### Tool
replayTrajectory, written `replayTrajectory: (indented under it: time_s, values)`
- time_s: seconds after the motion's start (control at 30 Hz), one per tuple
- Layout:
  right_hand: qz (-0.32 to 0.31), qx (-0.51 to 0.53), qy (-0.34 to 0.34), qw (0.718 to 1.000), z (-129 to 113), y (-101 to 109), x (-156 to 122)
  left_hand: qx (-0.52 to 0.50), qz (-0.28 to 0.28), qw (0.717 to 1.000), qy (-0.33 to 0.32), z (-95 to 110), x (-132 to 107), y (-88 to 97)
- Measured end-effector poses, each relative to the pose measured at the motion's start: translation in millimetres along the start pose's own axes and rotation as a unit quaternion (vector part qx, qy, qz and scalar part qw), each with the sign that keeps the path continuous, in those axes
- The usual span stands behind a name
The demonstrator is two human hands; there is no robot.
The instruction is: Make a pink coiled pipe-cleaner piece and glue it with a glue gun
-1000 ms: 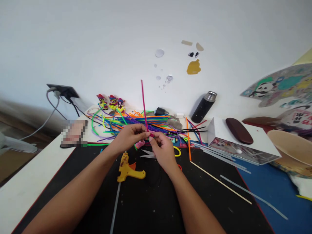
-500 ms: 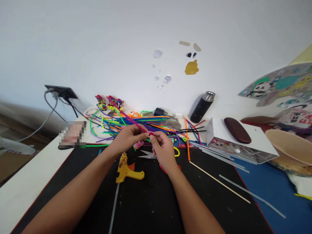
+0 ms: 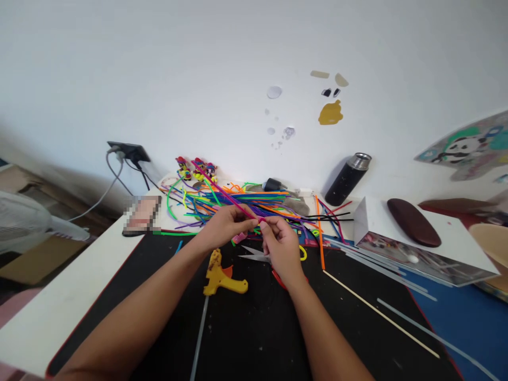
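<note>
Between my two hands is a magenta pipe cleaner, its long free end slanting up to the left over the pile. My left hand pinches it between thumb and fingers. Close beside it, my right hand grips the same pipe cleaner near its curled end. Scissors with a yellow and a red handle lie partly hidden under my right hand. Below my left hand rests a yellow hot glue gun with a glue stick in its back. A small pink piece sits just under my fingers.
A pile of colourful pipe cleaners spreads behind my hands. Small figures stand at the back left. A black thermos, a white box with a glasses case, a wooden stick and glue sticks are on the right.
The view has swung left, so everything appears farther right. My hands stay together on the magenta pipe cleaner, with only slight finger movement.
</note>
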State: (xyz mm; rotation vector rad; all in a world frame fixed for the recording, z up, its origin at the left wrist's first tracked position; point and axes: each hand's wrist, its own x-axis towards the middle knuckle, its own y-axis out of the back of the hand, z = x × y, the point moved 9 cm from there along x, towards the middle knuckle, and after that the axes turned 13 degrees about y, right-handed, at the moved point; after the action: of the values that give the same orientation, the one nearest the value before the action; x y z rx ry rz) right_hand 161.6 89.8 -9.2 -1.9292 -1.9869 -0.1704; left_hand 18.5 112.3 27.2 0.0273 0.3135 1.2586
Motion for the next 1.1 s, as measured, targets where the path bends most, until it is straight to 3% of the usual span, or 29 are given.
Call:
replayTrajectory:
  time_s: [0.27,0.7,0.97,1.1]
  values:
    - [0.016,-0.021,0.014,1.000,-6.3,4.3,2.1,-0.017,-0.030,0.999,0.006,-0.8,-0.4,-4.7]
    - [-0.018,-0.081,0.030,0.996,-8.1,4.3,1.0,0.021,-0.015,1.000,0.004,-1.2,1.6,2.3]
    - [-0.080,-0.178,0.067,0.978,-12.7,-2.2,1.5,0.162,0.037,0.986,-0.034,13.1,-8.3,9.4]
    - [-0.100,-0.206,0.089,0.969,-16.3,-7.6,1.0,0.207,0.035,0.977,-0.038,16.9,-11.6,6.3]
